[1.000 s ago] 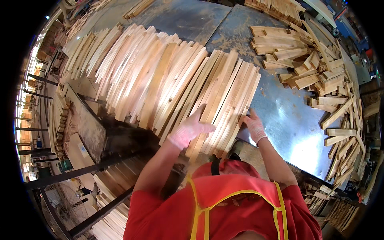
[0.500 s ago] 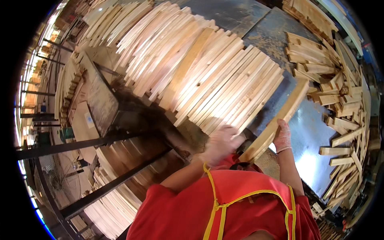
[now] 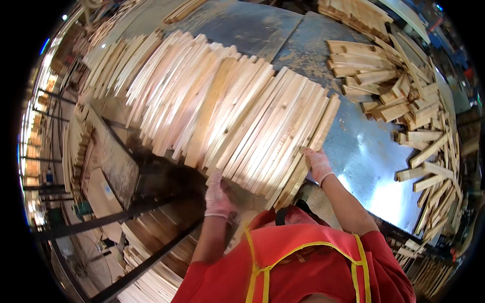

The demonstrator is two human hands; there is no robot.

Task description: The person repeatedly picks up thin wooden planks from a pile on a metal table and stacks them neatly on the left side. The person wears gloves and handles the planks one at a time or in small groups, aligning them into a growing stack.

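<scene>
A long row of wooden strips [image 3: 247, 121] lies side by side across the metal table, their near ends uneven. My right hand [image 3: 318, 165], in a pale glove, grips the outermost strip [image 3: 324, 126] at the row's right end. That strip lies against its neighbour, and its near end reaches toward my body. Gloved too, my left hand [image 3: 217, 196] rests its outstretched fingertips against the near ends of strips around the middle of the row. A darker, yellowish strip [image 3: 208, 111] stands out among the pale ones left of centre.
Short wood offcuts [image 3: 404, 96] pile up along the right side of the blue-grey metal table [image 3: 364, 146]. A black metal rail [image 3: 91, 227] crosses at lower left, above more stacked boards [image 3: 151, 283]. A fan [image 3: 96, 267] stands beyond it.
The strip my right hand carried at a slant is now down against the row's right end. My left hand has moved left to the near ends of the strips.
</scene>
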